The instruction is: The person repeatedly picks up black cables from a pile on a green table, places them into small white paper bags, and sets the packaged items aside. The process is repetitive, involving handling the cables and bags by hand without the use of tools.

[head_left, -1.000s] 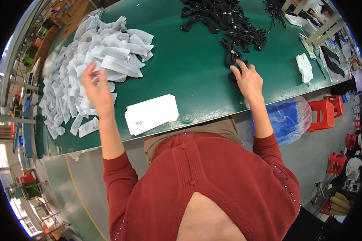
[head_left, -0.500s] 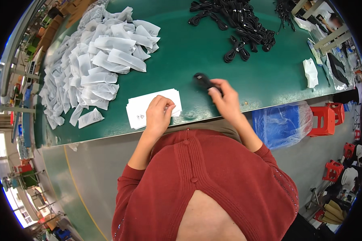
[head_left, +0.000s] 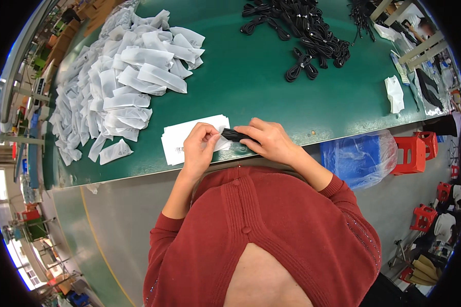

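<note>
Black cable bundle (head_left: 232, 135) — in right hand (head_left: 272, 139), end beside left hand (head_left: 197, 146)

Over a green table (head_left: 241, 77), the right hand (head_left: 272, 140) holds a black cable bundle (head_left: 233, 135) beside the left hand (head_left: 197, 147), pinched at flat white bags (head_left: 175, 134); filled bags (head_left: 133, 74) heap left, coiled cables (head_left: 312, 30) far right.

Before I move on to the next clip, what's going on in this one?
Someone in a red sweater is at a green table. Their right hand grips a black cable bundle, with its end close to the fingertips of the left hand, which is over a stack of flat white bags. Whether the left hand grips a bag is unclear. A pile of white packets lies to the left, and more bundled black cables lie farther back.
</note>
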Demonstrator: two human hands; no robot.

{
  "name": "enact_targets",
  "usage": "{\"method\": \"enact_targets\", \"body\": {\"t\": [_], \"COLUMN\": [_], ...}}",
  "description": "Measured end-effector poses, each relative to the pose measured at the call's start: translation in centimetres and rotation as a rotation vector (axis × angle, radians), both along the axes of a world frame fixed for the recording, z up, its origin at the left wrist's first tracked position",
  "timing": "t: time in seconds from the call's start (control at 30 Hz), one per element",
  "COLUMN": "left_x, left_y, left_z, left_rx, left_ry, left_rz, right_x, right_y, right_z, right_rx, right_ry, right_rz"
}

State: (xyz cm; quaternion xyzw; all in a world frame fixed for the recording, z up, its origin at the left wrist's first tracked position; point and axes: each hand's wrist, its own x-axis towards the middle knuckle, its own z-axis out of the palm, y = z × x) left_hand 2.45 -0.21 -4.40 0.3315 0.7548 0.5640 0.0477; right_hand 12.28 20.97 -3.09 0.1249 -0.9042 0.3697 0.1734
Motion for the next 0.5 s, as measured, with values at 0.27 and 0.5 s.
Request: {"method": "enact_targets", "body": {"t": [0.27,0.5], "left_x": [-0.8,-2.3], "left_y": [0.5,0.0], "left_z": [2.4,3.3], "left_rx": [-0.122,-0.056], "left_ry": [0.365,0.16], "left_rz": [-0.079,-0.022], "right_x": [-2.0,-2.6], "right_y": [-1.4,-0.9], "right_z": [-1.2,0.6], "right_rx": [-0.6,-0.114], "right_ry": [-0.319,0.228], "right_rz": [-0.119,0.115]}}
